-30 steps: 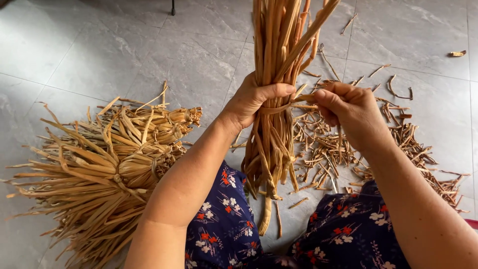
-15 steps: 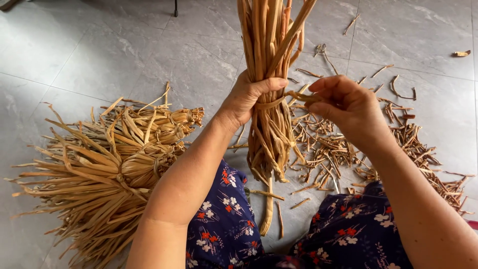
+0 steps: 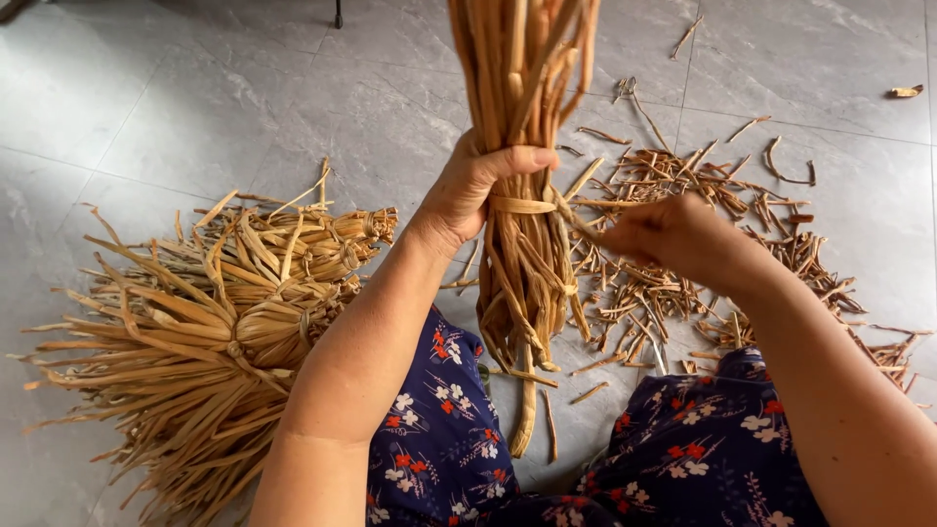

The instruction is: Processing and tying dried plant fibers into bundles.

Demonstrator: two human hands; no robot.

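You see a heap of tied, tan dried-leaf bundles (image 3: 210, 322) on the grey marbled tile floor (image 3: 244, 98), scattered short brown leaf trimmings (image 3: 683, 283), and a navy floral-print garment (image 3: 625, 459).

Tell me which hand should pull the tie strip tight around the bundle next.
Probably the right hand: it pinches the loose end of the tie strip. The left hand grips the upright bundle and steadies it.

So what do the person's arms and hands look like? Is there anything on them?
Both arms are bare, with no sleeves showing. The left hand and right hand wear no gloves, and no rings, bracelets or watch can be seen. The only clothing in view is dark blue fabric with small red and white flowers over the lap.
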